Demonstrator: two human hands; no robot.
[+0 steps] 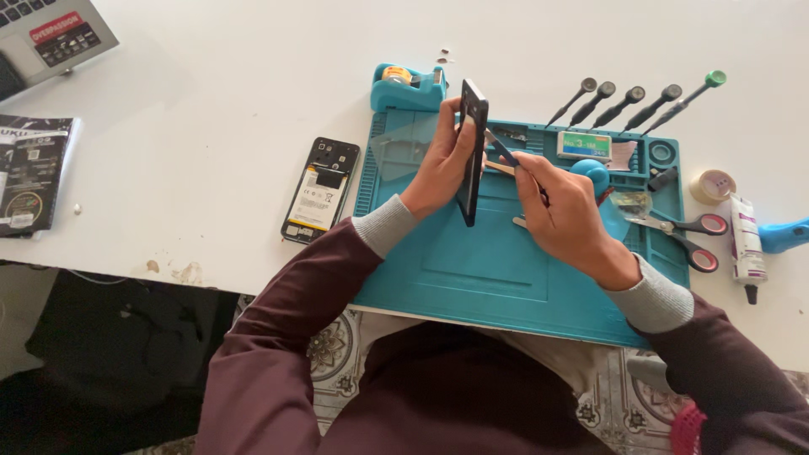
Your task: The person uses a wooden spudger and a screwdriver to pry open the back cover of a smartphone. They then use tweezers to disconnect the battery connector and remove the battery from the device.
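Note:
My left hand (442,165) holds a black phone panel (472,152) upright on its edge above the teal work mat (472,270). My right hand (563,212) grips a thin dark-handled tool (502,150) whose tip touches the panel's right side. A second phone body (321,190) lies face down on the white table to the left of the mat, its back off and the battery showing.
A teal tape dispenser (408,88) sits behind the mat. Several screwdrivers (628,103) lie at the back right. Scissors (687,236), a glue tube (745,244) and a tape roll (712,185) are to the right. A laptop (46,38) and dark box (29,173) lie far left.

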